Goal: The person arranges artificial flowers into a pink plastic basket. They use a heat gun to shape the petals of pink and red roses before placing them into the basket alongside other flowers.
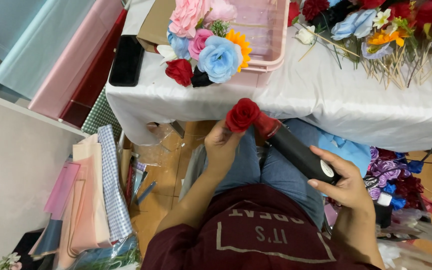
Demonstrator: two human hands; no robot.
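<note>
red rose (242,114) stem hidden behind left hand (221,146) fingers (215,134)

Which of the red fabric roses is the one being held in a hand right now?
The red fabric rose in the left hand, below the table edge beside the black tool. The other red rose lies on the white tablecloth.

The bench (326,100) stands ahead of the seated person; on it a basket (271,30) sits behind a bunch of artificial flowers (206,50), a phone (126,60) lies at the left edge, and loose stemmed flowers (391,30) spread to the right; below the bench edge, over the lap, the left hand (221,145) holds a rose (242,114) just left of the heat gun (296,152) in the right hand (343,182); paper sheets (91,200) lie on the floor to the left.
</note>
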